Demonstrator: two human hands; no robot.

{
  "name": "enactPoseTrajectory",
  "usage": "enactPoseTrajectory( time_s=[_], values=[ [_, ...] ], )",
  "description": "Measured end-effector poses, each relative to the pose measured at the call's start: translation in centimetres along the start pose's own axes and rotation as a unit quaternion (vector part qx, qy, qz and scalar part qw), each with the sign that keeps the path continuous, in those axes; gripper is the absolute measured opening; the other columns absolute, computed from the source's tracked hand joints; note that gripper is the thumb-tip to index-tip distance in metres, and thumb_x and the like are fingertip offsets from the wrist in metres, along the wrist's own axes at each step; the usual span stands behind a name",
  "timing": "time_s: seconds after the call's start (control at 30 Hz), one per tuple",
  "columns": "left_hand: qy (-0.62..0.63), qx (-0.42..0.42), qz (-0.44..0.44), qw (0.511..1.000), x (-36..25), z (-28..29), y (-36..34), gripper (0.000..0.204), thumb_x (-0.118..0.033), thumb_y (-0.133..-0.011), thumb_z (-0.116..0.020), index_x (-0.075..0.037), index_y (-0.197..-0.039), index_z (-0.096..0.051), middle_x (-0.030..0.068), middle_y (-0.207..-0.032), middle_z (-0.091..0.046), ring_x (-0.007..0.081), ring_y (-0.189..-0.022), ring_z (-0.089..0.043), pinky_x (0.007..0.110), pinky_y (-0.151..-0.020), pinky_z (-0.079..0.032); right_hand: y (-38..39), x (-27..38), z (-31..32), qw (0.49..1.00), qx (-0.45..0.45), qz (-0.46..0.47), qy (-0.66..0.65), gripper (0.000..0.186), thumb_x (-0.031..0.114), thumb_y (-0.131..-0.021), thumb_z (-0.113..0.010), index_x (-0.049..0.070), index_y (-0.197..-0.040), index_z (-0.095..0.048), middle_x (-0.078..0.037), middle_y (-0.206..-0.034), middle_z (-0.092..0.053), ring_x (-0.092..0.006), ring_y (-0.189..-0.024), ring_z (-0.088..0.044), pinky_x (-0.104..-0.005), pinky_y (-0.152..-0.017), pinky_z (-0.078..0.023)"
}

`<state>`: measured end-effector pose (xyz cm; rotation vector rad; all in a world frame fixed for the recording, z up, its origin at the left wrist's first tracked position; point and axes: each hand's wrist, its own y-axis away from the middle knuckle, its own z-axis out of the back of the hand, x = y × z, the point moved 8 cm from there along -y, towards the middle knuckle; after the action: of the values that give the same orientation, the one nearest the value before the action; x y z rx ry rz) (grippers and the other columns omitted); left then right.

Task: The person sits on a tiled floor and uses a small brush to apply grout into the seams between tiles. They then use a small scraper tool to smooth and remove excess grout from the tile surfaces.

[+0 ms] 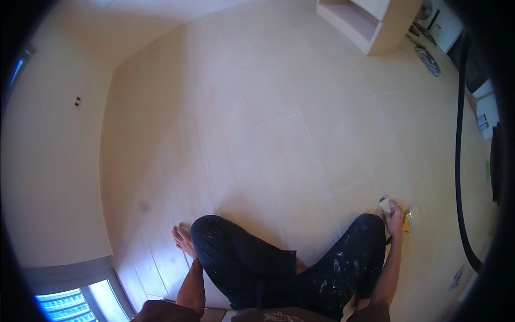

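My left hand [185,240] is beside my left knee with its fingers apart, low against the pale plank floor [252,155], and nothing shows in it. Past my right knee, my right hand [395,217] is closed around a small whitish block [384,204] with a greyish edge; its exact kind is too small to make out. Right next to that hand lies a flat tool with a yellow handle and a pale blade, looking like a scraper [407,222]. Whether the hand touches the scraper, I cannot tell.
A pale cabinet [374,40] stands at the far right, a grey item [427,59] on the floor beside it. One black hose or cable [459,139] runs down the right side. The left wall [59,177] has an outlet [78,102] and a window [67,306] below.
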<state>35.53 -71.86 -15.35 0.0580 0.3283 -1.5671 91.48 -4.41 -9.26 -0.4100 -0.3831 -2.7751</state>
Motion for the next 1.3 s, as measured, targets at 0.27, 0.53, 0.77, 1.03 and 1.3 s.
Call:
enactPoseTrajectory(
  time_s=[0.27,0.53,0.77,1.03,1.3],
  values=[
    [-0.021,0.032,0.007,0.999,-0.3,0.5,0.7,0.058,-0.025,-0.096,-0.052,-0.012,-0.153,-0.051,0.0195,-0.162,-0.039,0.0404,-0.154,-0.031,0.062,-0.121,-0.022,-4.1,26.5,-5.5,0.974,0.014,0.182,-0.131,0.058,-0.007,-0.092,-0.055,0.012,-0.147,-0.062,-0.011,-0.108,-0.065,-0.0182,-0.085,-0.061,-0.0324,-0.074,-0.053],
    [-0.045,0.062,-0.027,0.997,0.3,-0.1,0.9,0.066,-0.044,-0.101,-0.035,-0.011,-0.157,-0.045,0.0225,-0.165,-0.034,0.0445,-0.155,-0.026,0.064,-0.121,-0.022,4.6,45.6,-13.6,0.964,0.145,0.183,-0.128,0.053,0.008,-0.097,-0.064,0.015,-0.150,-0.059,-0.018,-0.090,-0.058,-0.0326,-0.076,-0.062,-0.0432,-0.075,-0.053],
    [-0.065,0.081,-0.013,0.995,0.3,-1.0,1.5,0.073,-0.038,-0.093,-0.043,-0.010,-0.161,-0.040,0.0231,-0.168,-0.029,0.0458,-0.158,-0.020,0.067,-0.120,-0.020,4.4,49.9,-16.4,0.957,0.101,0.231,-0.146,0.050,0.017,-0.099,-0.068,0.011,-0.149,-0.059,-0.023,-0.100,-0.060,-0.0388,-0.086,-0.064,-0.0473,-0.080,-0.053],
    [-0.050,0.094,-0.008,0.994,0.0,-1.2,0.9,0.075,-0.054,-0.100,-0.031,-0.008,-0.158,-0.042,0.0235,-0.167,-0.028,0.0436,-0.157,-0.019,0.065,-0.121,-0.017,0.9,52.6,-20.5,0.962,0.086,0.225,-0.130,0.045,0.022,-0.099,-0.070,0.009,-0.142,-0.065,-0.024,-0.100,-0.065,-0.0423,-0.094,-0.066,-0.0485,-0.086,-0.053],
    [-0.051,0.097,0.000,0.994,-0.3,-0.9,0.8,0.074,-0.035,-0.092,-0.058,-0.012,-0.160,-0.038,0.0213,-0.168,-0.025,0.0431,-0.159,-0.015,0.064,-0.121,-0.020,0.6,53.3,-20.1,0.961,0.094,0.237,-0.110,0.043,0.029,-0.102,-0.066,0.010,-0.140,-0.066,-0.029,-0.094,-0.072,-0.0449,-0.089,-0.071,-0.0516,-0.082,-0.055]
  ],
)
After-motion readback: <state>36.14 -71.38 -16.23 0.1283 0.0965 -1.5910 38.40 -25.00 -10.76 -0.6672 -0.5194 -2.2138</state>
